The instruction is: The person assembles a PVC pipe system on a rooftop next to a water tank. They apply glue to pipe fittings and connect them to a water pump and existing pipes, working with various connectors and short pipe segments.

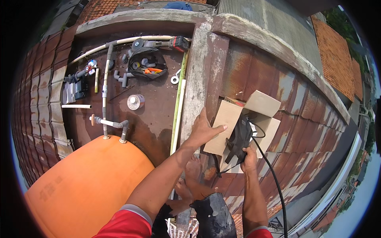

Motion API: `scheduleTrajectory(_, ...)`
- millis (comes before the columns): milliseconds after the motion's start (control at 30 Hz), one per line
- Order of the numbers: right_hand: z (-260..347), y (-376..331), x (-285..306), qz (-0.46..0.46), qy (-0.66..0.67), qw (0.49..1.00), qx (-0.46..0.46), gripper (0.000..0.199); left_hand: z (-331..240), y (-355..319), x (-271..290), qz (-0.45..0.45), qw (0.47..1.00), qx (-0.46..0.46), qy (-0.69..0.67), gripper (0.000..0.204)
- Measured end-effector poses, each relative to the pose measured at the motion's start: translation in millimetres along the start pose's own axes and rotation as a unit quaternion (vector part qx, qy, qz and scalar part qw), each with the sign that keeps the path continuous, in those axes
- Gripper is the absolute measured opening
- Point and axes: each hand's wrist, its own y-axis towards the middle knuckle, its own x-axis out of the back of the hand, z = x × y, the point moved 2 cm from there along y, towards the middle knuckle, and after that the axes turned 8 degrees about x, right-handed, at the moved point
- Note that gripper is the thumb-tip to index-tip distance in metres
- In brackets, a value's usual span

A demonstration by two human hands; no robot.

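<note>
An open cardboard box (pixel 230 119) rests on the rusty roof tiles in front of me. My left hand (pixel 204 130) holds its left flap, fingers spread along the edge. My right hand (pixel 249 155) grips a black device (pixel 239 139) with a black cable (pixel 272 174) that runs down toward the lower right. The device sits at the box's mouth, partly inside it. My bare feet (pixel 192 178) stand on the roof ridge below.
A large orange water tank (pixel 83 186) fills the lower left. Behind it lie white and grey pipes (pixel 105 83), pipe fittings, a tape roll (pixel 135 102), a black tool bag (pixel 147 65) and a power tool (pixel 179 43). The roof drops off to the right.
</note>
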Motion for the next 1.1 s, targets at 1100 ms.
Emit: scheduleTrajectory(1100, 261.0, -252.3, 38.2, -0.026, -0.006, 0.996, 0.079, 0.044, -139.6, -123.3, -39.8, 0.074, 0.945, -0.317, -0.005, 0.032)
